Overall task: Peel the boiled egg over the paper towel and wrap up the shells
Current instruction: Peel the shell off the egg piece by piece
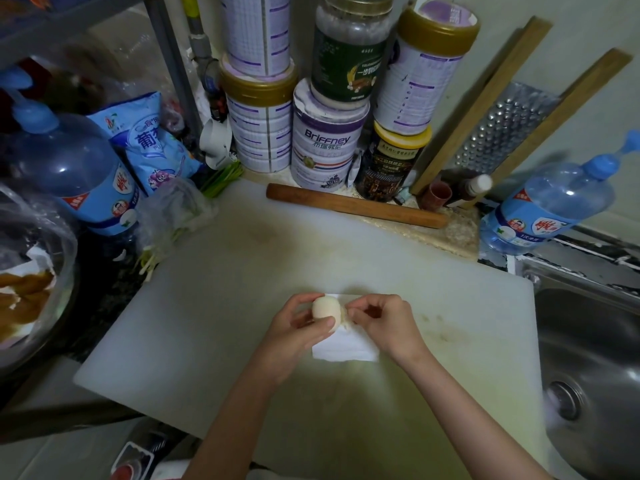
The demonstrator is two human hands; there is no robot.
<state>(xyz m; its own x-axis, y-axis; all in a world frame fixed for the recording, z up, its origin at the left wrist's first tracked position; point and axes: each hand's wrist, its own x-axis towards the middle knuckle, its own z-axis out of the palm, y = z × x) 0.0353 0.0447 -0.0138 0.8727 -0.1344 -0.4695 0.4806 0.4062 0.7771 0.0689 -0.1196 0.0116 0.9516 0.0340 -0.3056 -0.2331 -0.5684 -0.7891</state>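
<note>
A pale boiled egg (325,307) is held just above a white paper towel (346,346) that lies on the white cutting board (242,306). My left hand (298,327) grips the egg from the left, thumb across its lower side. My right hand (384,320) is at the egg's right end, its fingertips pinching a piece of shell (344,315) that hangs off the egg. Most of the towel's far part is hidden behind both hands.
A wooden rolling pin (356,205) lies at the board's far edge, in front of stacked tins (325,147) and jars. Blue bottles stand at left (69,174) and right (550,206). A steel sink (588,358) is at right, a bowl of food (27,292) at left.
</note>
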